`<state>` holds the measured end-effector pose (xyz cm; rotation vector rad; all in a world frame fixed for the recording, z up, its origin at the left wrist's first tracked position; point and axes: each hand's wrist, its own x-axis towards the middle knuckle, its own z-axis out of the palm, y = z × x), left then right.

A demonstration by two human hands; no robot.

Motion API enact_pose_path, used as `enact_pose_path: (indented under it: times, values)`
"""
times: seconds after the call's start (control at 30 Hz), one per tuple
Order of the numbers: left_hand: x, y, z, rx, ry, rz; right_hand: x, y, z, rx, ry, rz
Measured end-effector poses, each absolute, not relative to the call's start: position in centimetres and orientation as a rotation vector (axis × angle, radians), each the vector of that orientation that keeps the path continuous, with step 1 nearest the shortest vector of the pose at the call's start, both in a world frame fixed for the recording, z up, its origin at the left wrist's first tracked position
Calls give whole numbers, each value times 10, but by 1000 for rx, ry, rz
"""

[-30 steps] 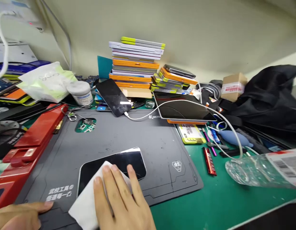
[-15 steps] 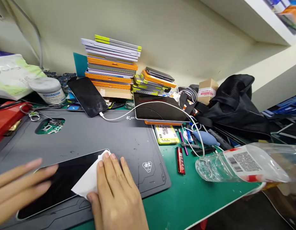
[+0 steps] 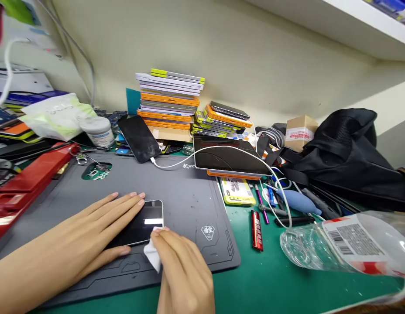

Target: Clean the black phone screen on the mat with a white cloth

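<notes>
Left hand lying flat, fingers spread and unclenched, pressing down on a dark-screened phone resting on the grey work mat near its front edge. Right hand pinching a small white wipe between fingertips, touching the phone's lower right corner (only the right end of the screen showing past the left hand). Lying on the green desk just right of the mat: a red battery, a yellow card pack. Leaning at the mat's far edge: a second phone with white cable plugged in. Stacked against the wall: orange and grey boxes. Lying on its side at far right: a clear plastic bottle.
</notes>
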<state>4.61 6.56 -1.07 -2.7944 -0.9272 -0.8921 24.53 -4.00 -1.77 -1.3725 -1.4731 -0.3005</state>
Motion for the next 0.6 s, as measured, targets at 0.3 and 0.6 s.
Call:
enact_pose_path:
  times: [0.3,0.6]
  values:
    - [39,84,29,-2780,-658,-549,275,-48,-10,-1366,-1949,-1]
    - [25,68,21,-2756,-683,-542,272,-42,-5,-1379,-1987,-92]
